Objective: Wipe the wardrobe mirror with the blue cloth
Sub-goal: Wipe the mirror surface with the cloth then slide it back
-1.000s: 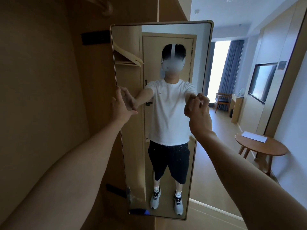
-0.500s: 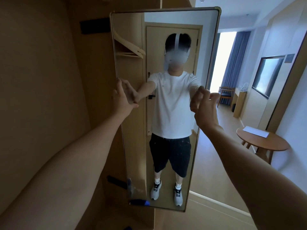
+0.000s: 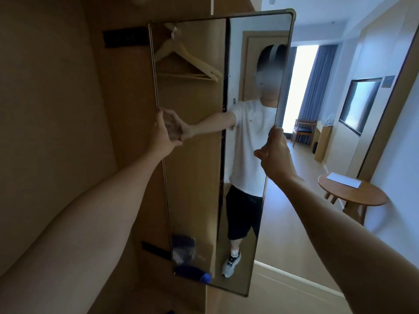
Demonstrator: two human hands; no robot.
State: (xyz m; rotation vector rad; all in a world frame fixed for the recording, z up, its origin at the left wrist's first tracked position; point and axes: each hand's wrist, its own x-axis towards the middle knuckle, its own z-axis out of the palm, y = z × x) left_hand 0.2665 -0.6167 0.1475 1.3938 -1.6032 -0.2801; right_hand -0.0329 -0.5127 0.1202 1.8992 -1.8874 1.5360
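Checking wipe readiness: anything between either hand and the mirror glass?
Nothing visible. The left hand grips the mirror at its left edge and the right hand pinches its right edge, so both already touch it. Neither holds a cloth; a blue patch shows only as a reflection near the mirror's bottom.

mirror (image 3: 195,155): tall, thin-framed, rounded corners, upright, swung out from the wardrobe | blue cloth (image 3: 192,272): seen only as reflection at mirror's bottom edge

Round table (image 3: 353,197), perhaps paper (image 3: 343,179) atop
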